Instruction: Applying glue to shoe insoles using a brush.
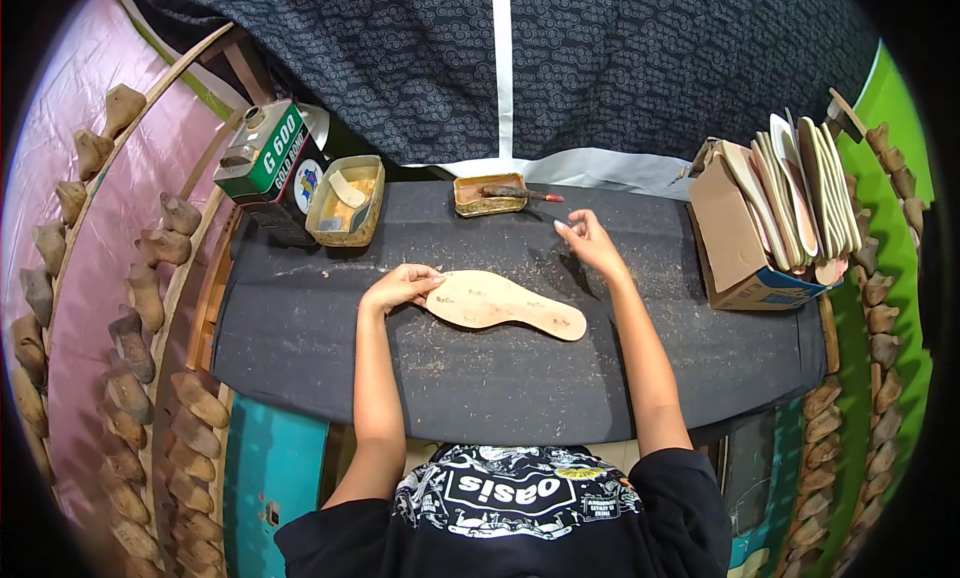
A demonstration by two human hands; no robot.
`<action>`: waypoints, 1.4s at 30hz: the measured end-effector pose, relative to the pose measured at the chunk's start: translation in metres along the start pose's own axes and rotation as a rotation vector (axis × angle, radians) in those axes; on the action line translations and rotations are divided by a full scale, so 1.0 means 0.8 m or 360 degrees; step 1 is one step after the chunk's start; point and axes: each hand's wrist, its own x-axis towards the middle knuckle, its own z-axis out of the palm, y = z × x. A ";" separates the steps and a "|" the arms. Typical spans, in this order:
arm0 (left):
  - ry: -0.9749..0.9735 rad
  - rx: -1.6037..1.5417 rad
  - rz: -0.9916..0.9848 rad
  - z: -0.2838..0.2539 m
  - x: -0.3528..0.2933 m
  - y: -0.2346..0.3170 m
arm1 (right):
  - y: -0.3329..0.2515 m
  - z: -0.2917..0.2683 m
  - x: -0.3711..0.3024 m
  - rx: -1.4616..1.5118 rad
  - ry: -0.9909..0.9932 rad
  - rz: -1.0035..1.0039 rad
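The pale sole [490,300] lies over the middle of the dark surface [290,328], between the person's two arms, in easy reach of both hands. The left hand [402,286] pinches it by the edge of its broad end, thumb on top, probably so that it stays steady while nearly all of its upper face is left uncovered. The right hand [592,243] seems to hold nothing; its fingers are loosely curled with a small gap between thumb and forefinger, beside the small tray [490,210]. A brush [505,191] rests across that tray, its red-tipped handle pointing right, which likely makes it handy for that hand. The can [265,163] and the tub [345,240] stand side by side at the far left, and the box [725,233] of upright soles [832,193] sits at the right, perhaps to keep the middle free for handling. The sole's long axis runs left to right on a slant: the broad end points left, toward the left hand, and the narrow heel end points right and slightly toward the person.
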 end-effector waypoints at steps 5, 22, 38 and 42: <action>0.0046 -0.0057 0.0170 -0.002 0.007 -0.013 | -0.014 0.025 0.031 0.0481 0.0361 0.0163; 0.0080 -0.0068 0.0133 -0.006 0.015 -0.018 | -0.034 0.066 0.071 0.0770 0.0377 -0.0370; 0.0049 -0.0100 0.0132 -0.004 0.017 -0.008 | -0.053 0.060 0.023 0.0778 0.0665 -0.0402; 0.0034 -0.0078 0.0092 -0.006 0.016 -0.013 | -0.052 0.056 0.018 0.0799 0.0722 -0.0422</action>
